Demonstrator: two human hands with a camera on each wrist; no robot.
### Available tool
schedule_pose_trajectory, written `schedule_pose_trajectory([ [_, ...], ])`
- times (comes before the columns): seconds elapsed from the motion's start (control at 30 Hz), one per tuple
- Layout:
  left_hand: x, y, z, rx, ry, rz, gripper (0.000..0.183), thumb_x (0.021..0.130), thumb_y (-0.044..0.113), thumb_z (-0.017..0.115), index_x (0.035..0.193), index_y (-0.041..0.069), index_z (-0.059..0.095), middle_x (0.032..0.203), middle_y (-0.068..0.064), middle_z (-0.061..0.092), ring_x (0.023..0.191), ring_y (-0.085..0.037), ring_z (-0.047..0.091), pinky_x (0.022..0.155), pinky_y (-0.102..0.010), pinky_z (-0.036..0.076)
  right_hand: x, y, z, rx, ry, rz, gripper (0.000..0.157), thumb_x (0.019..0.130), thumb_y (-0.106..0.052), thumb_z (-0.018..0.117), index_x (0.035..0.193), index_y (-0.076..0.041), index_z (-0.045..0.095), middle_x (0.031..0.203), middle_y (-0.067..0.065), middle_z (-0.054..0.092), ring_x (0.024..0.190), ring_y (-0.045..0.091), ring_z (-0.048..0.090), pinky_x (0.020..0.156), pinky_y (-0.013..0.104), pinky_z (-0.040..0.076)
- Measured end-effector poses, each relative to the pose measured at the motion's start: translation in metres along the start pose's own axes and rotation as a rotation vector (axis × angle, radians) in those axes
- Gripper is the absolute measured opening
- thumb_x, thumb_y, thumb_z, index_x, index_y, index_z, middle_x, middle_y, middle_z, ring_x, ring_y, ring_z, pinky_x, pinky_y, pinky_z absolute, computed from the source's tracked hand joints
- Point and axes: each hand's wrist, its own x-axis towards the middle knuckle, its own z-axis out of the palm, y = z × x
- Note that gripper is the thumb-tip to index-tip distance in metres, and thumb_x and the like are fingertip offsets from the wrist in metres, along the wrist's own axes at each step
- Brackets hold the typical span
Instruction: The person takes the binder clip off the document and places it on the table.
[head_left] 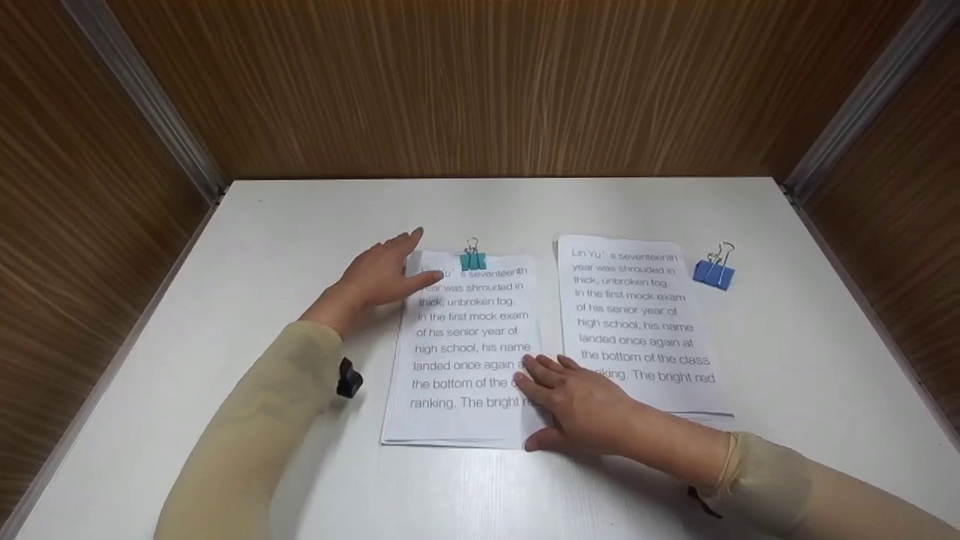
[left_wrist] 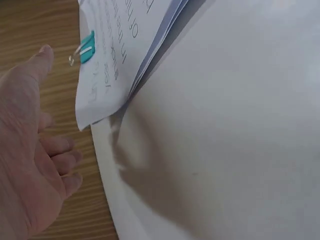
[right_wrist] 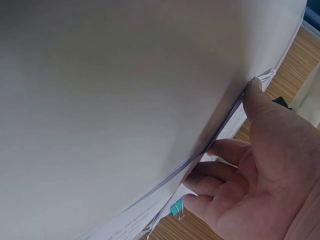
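Observation:
Two stacks of printed sheets lie side by side on a white table. At the top edge of the left stack (head_left: 469, 360) sits a teal binder clip (head_left: 473, 259), its wire handles pointing away. My left hand (head_left: 379, 274) is at that stack's upper left corner, fingers extended and thumb over the first printed line, short of the clip. Along the stack's lower right side, my right hand (head_left: 581, 405) rests its fingers on the edge. Its thumb (right_wrist: 255, 92) touches near the bottom corner. The right stack (head_left: 637, 322) is partly covered by this hand.
A blue binder clip (head_left: 714, 274) lies right of the right stack, handles up. Wood-grain panels (head_left: 480, 90) close off the back and both sides of the table (head_left: 315, 206). Each forearm wears a beige sleeve (head_left: 247, 420), with a small black piece (head_left: 349, 377) beside the left one.

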Motion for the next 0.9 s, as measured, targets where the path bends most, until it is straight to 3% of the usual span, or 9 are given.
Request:
schedule_pose_trajectory([
  [0.3,0.010,-0.014,0.011,-0.235,0.001,-0.043,0.102,0.094,0.065,0.070,0.171,0.016,0.023,0.168,-0.012,0.039,0.157,-0.029,0.032,0.127,-0.046,0.026,0.000,-0.001,0.001,-0.002,0.000,-0.008,0.089,0.092,-0.059,0.075,0.155,0.001,0.052,0.160,0.026,0.046,0.147,0.042,0.046,0.121,0.056,0.036],
  [0.57,0.010,-0.012,0.013,-0.386,0.027,-0.016,0.098,0.093,0.048,0.081,0.169,0.013,0.030,0.160,-0.016,0.050,0.152,-0.028,0.041,0.126,-0.043,0.029,-0.001,0.000,0.000,-0.012,0.024,-0.022,0.089,0.091,-0.060,0.075,0.153,0.001,0.054,0.158,0.027,0.048,0.145,0.043,0.049,0.119,0.056,0.038],
  [0.77,0.010,-0.007,0.009,-0.453,0.008,-0.059,0.096,0.092,0.043,0.084,0.169,0.021,0.031,0.163,-0.013,0.047,0.146,-0.030,0.049,0.121,-0.045,0.039,-0.001,0.000,-0.001,-0.014,0.021,-0.020,0.089,0.092,-0.060,0.074,0.153,0.001,0.054,0.158,0.027,0.047,0.145,0.043,0.048,0.119,0.056,0.038],
  [0.9,0.009,-0.006,0.006,-0.540,-0.020,-0.074,0.089,0.095,0.035,0.083,0.169,0.027,0.033,0.158,-0.011,0.052,0.130,-0.029,0.058,0.110,-0.042,0.049,-0.001,0.000,0.000,-0.013,0.009,-0.014,0.090,0.092,-0.060,0.074,0.154,0.001,0.053,0.159,0.026,0.047,0.146,0.043,0.047,0.120,0.056,0.037],
])
